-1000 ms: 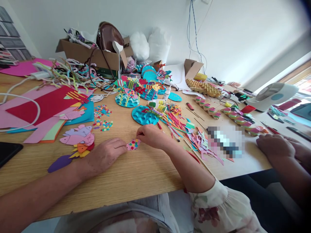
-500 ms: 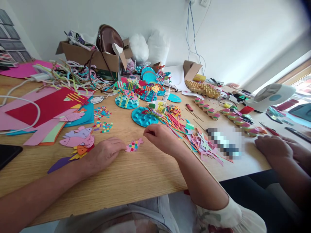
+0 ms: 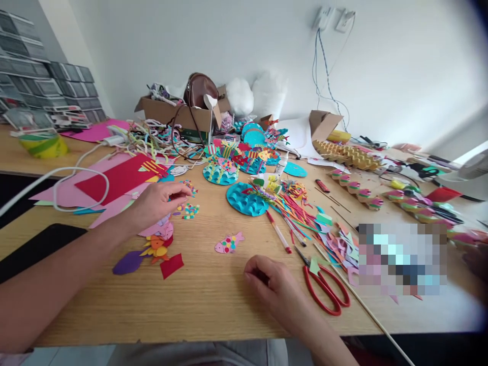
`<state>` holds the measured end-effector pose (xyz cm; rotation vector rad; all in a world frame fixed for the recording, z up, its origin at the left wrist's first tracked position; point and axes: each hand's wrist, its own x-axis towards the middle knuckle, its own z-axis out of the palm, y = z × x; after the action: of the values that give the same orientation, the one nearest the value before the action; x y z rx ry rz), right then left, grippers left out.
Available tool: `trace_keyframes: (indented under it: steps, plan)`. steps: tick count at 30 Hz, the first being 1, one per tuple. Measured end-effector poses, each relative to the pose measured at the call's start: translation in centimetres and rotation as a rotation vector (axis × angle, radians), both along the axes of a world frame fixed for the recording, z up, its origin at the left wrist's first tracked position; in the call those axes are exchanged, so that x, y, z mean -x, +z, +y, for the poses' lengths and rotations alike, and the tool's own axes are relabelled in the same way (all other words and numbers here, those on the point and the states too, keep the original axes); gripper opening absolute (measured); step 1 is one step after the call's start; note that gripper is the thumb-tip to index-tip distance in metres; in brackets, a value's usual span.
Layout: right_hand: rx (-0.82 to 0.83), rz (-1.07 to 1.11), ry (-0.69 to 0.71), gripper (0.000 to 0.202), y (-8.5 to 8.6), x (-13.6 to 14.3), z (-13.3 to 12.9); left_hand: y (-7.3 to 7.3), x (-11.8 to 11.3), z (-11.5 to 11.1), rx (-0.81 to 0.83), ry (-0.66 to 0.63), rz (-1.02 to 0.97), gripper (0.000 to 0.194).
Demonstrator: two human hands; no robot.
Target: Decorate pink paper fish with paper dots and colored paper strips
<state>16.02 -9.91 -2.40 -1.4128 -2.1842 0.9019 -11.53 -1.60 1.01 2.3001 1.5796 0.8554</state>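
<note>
A pink paper fish (image 3: pixel 229 243) with coloured dots on its body lies flat on the table between my hands. My left hand (image 3: pixel 158 202) is over the left side, fingers apart and slightly bent, close to the small paper dots (image 3: pixel 189 211). Under and beside its wrist sits a pile of cut paper fish (image 3: pixel 157 245), partly covered. My right hand (image 3: pixel 272 284) rests on the table to the lower right of the dotted fish, not touching it. Its fingers are curled in, and whatever may be inside is hidden. Red-handled scissors (image 3: pixel 326 287) lie to its right.
Blue round bases (image 3: pixel 247 199), one with fish standing on it, are at mid-table. Paper strips (image 3: pixel 295 203), pens (image 3: pixel 279 231) and a long stick (image 3: pixel 366 307) lie to the right. Coloured sheets (image 3: pixel 114 185) and a black phone-like slab (image 3: pixel 41 249) are left.
My left hand has left the dotted fish and moved up toward the paper dots. My right hand has drawn back nearer the table edge. The view has shifted, showing the scissors.
</note>
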Motion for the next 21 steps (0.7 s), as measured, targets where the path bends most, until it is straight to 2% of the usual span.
trace_keyframes:
  steps: [5,7,12,17,21]
  plan:
    - [0.018,0.005,-0.011,0.01,-1.3,0.2,-0.4,-0.7,1.9,2.1,0.07,-0.069,0.389,0.02]
    - [0.009,0.003,-0.021,0.011,-1.6,0.2,-0.5,-1.2,2.5,2.6,0.075,-0.087,0.481,0.02]
    - [-0.034,0.01,-0.018,0.011,-2.2,-0.1,-0.8,-2.4,2.8,3.3,0.104,-0.134,0.543,0.018]
    - [-0.087,0.028,-0.019,0.011,-2.6,0.0,-0.8,-3.5,1.3,3.4,0.106,-0.217,0.595,0.015]
    - [-0.1,0.035,-0.015,0.011,-2.7,0.1,-0.9,-3.8,0.5,3.3,0.075,-0.219,0.646,0.013]
